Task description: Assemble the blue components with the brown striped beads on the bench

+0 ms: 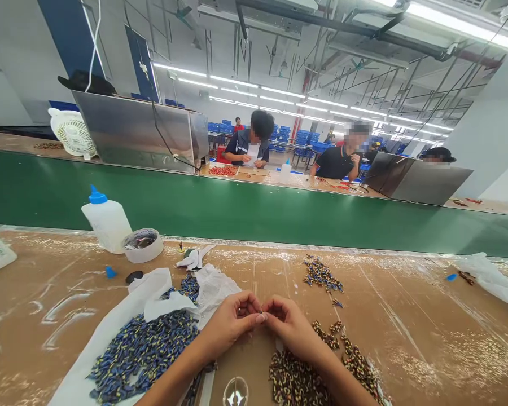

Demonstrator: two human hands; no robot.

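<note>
Above the middle of the brown tabletop, my left hand [236, 316] and my right hand [288, 326] meet, thumbs and fingertips pinched together. Whatever sits between the fingertips is too small to make out. Left of my left forearm, a big heap of small blue and yellow pieces [146, 349] lies on white sheeting [82, 366]. Small brown and yellow pieces [298, 378] are piled beneath and beside my right forearm. Beyond my right hand is a smaller cluster of blue and yellow pieces [322, 274]. A small clear round cup [236, 390] stands between my forearms.
A white squeeze bottle [106, 223] with a blue tip stands beside a tape roll [143, 246] at the back left. A green strip [254, 211] runs across beyond the table. Two people [256, 141] sit across, near metal boxes [139, 129]. Clear plastic [495, 279] lies far right.
</note>
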